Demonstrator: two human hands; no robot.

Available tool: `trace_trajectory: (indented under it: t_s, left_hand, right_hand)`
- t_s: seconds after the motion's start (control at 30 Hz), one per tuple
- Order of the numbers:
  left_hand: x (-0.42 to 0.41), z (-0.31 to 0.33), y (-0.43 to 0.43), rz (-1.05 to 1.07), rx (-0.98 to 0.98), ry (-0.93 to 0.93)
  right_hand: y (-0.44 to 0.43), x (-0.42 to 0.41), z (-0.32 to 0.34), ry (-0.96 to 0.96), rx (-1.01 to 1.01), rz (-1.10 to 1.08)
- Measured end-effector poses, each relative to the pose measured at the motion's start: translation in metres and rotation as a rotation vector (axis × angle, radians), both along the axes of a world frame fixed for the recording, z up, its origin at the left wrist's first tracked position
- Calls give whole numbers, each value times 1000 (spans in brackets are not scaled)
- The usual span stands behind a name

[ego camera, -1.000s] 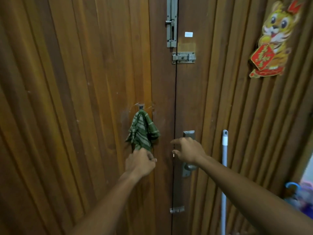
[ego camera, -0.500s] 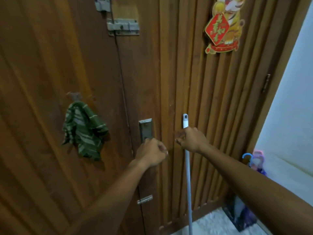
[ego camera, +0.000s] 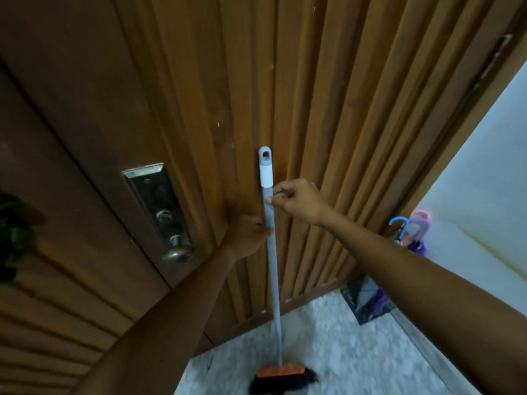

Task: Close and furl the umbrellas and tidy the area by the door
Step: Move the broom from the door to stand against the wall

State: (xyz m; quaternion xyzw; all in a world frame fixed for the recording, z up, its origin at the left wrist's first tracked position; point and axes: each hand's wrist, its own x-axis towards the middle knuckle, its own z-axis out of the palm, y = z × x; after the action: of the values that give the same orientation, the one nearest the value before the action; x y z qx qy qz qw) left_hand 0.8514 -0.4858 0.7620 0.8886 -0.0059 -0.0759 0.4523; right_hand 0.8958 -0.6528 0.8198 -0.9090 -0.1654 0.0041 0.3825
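Observation:
A broom (ego camera: 273, 266) with a grey pole, white cap and orange head with black bristles stands upright against the wooden door (ego camera: 328, 109). My right hand (ego camera: 296, 201) pinches the pole just below the white cap. My left hand (ego camera: 248, 238) grips the pole a little lower, from the left side. Furled umbrellas (ego camera: 410, 232) with blue and pink hooked handles stand in a dark holder (ego camera: 368, 303) in the corner at the right, apart from both hands.
A metal lock plate with a round knob (ego camera: 178, 253) is on the door to the left. A green cloth (ego camera: 11, 235) hangs at the far left edge. Speckled floor (ego camera: 342, 352) lies below; a white wall (ego camera: 484, 181) is at right.
My view has swung right and down. My left hand left the green cloth, passed the door knob and now grips the broom pole. My right hand moved from the door handle onto the pole.

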Motion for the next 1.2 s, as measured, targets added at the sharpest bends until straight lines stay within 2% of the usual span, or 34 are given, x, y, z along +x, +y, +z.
trace_trajectory:
  t_s: [0.1, 0.17, 0.23, 0.3, 0.43, 0.53, 0.67, 0.87, 0.97, 1.2]
  left_hand:
    - [3, -15, -4, 9, -90, 53]
    - [3, -25, -5, 43, -220, 97]
    - [1, -34, -7, 51, -260, 117]
    - [-3, -43, -8, 57, -288, 102]
    - [-14, -52, -12, 59, -345, 110]
    - [-29, -46, -23, 4, -364, 114]
    - [-57, -30, -52, -135, -368, 57]
    - [-125, 6, -134, -393, -484, 63]
    - [-165, 20, -182, -507, -548, 53]
    - [-244, 46, -283, -775, -505, 5]
  right_hand:
    - [-2, 8, -8, -30, 40, 144]
    - [-5, 15, -15, -87, -2, 228]
    - [-8, 16, -23, -123, -74, 283]
    - [-11, 12, -34, -97, -77, 284]
    - [-19, -10, -41, -12, 41, 294]
    - [-33, -33, -34, 120, 75, 215]
    - [-73, -88, -13, 130, 140, 119]
    - [-154, -210, 37, 24, 158, -110]
    - [-193, -277, 56, -12, 228, -222]
    - [-274, -409, 86, -76, 251, -482]
